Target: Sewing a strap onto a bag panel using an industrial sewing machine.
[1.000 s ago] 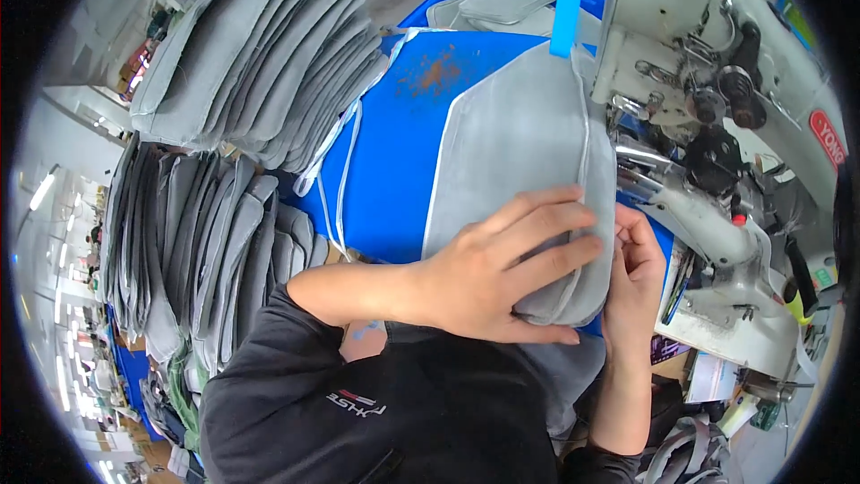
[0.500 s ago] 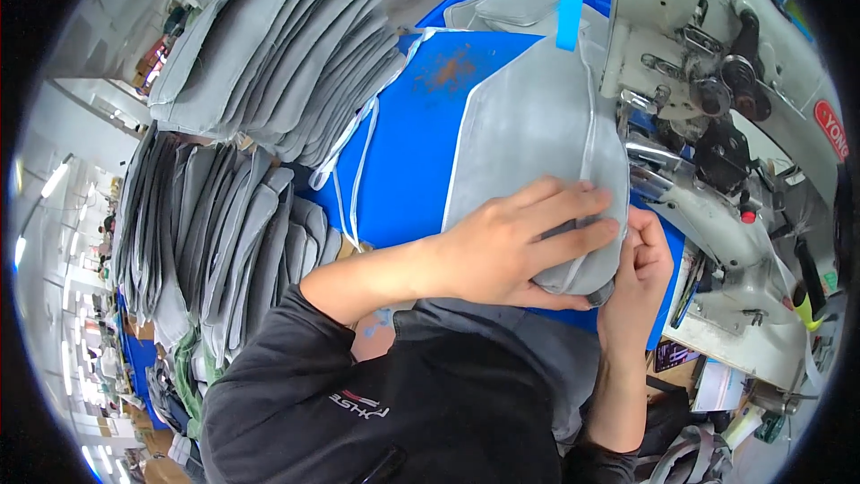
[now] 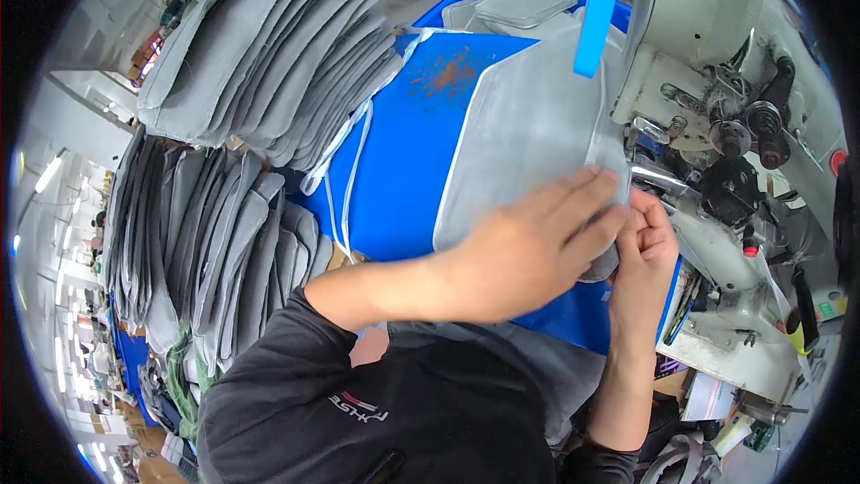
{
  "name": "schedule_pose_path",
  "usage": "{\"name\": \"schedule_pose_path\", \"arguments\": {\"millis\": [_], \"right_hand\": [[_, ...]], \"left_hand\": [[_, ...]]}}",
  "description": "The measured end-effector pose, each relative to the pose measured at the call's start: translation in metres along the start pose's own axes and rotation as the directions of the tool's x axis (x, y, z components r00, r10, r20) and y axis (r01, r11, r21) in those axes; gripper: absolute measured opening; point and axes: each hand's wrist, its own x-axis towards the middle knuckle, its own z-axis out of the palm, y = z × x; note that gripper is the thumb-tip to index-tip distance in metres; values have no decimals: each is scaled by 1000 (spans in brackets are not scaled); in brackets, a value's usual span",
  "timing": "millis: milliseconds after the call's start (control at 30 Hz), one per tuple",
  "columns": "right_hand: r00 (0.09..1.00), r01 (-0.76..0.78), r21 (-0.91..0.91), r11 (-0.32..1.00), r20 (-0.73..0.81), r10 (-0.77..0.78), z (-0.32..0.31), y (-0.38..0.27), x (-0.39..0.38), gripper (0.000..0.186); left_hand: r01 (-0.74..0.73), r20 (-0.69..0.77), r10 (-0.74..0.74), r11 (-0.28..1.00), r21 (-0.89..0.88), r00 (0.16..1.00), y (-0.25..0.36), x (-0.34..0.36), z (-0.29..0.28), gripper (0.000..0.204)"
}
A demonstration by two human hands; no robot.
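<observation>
A grey fabric panel (image 3: pixel 528 134) with pale piping lies on a blue sheet (image 3: pixel 403 170) beside a white sewing machine (image 3: pixel 717 90). My left hand (image 3: pixel 528 251) presses flat on the panel's near end, fingers spread and pointing toward the machine. My right hand (image 3: pixel 647 242) pinches the panel's near right edge close to the machine's metal arm. A blue clip-like piece (image 3: pixel 594 9) hangs above the panel's far end.
Tall stacks of grey fabric panels (image 3: pixel 269 54) lean at the far left, and more stand on edge (image 3: pixel 197 260) at the left. A blue bin (image 3: pixel 466 0) holds further grey pieces behind. The machine's wheels and levers (image 3: pixel 743 152) crowd the right side.
My left hand has slid with the grey panel toward the machine. My right hand stays at the panel's edge.
</observation>
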Motion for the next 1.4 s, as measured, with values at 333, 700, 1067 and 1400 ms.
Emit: {"name": "schedule_pose_path", "arguments": {"millis": [333, 700, 1067, 1400], "right_hand": [[986, 164, -246, 955, 52, -156, -6, 3, -20, 9], [977, 213, -63, 975, 14, -212, 4, 14, -6, 15], [986, 162, -54, 985, -21, -163, 6, 18, 8, 13], [957, 211, -712, 670, 11, -290, 14, 23, -8, 16]], "left_hand": [[-48, -120, 111, 898, 438, 987, 17, 11, 14, 43], [-82, -161, 159, 911, 403, 974, 4, 26, 29, 28], [-36, -166, 111, 916, 401, 980, -9, 32, 37, 28], [-96, -321, 303, 844, 528, 897, -23, -2, 33, 33]]}}
